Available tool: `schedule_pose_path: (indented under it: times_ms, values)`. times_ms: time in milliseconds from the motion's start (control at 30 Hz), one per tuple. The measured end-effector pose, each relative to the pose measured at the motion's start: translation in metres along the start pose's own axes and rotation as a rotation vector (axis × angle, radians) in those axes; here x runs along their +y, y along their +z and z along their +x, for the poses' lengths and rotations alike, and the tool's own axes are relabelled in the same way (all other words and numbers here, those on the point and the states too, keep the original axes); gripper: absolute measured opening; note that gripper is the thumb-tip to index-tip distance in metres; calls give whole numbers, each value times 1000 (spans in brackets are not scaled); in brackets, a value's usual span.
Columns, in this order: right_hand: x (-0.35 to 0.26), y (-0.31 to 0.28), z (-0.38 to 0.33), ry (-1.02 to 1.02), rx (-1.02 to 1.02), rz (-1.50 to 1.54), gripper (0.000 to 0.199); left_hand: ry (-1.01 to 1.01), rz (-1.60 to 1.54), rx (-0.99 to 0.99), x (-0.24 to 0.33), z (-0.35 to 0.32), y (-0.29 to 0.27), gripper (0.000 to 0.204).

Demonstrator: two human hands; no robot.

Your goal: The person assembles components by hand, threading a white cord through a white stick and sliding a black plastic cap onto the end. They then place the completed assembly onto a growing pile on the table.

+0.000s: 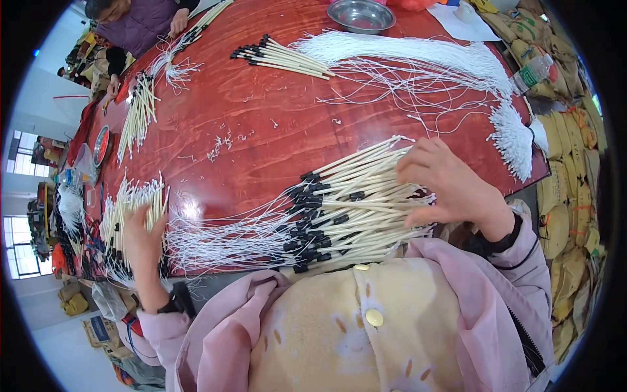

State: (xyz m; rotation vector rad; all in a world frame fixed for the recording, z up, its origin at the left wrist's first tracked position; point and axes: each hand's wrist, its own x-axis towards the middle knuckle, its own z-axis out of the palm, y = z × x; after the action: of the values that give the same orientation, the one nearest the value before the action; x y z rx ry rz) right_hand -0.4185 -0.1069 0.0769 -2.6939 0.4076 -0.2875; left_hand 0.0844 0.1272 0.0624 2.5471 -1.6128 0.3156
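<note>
A thick pile of pale sticks with black clips or bands at one end lies on the red table in front of me. White strings run leftward from the black ends. My right hand is curved at the right ends of the sticks, thumb and fingers apart; whether its fingertips touch them I cannot tell. At the left, my left hand is over a second bundle of sticks, its thumb apart from its fingers. Nothing shows in its grasp.
A long hank of white string stretches across the far right, near another stick bundle and a metal bowl. A plastic bottle lies at the right edge. Opposite, a person in purple handles sticks. Stacked sacks line the right side.
</note>
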Motion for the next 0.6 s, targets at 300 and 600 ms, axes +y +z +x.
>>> schedule_pose_path:
  times_ms: [300, 600]
  values:
    - [20, 20, 24, 78, 109, -81, 44, 804, -507, -80, 283, 150, 95, 21]
    - [52, 23, 25, 185, 55, -37, 44, 860, -362, -66, 294, 135, 129, 15]
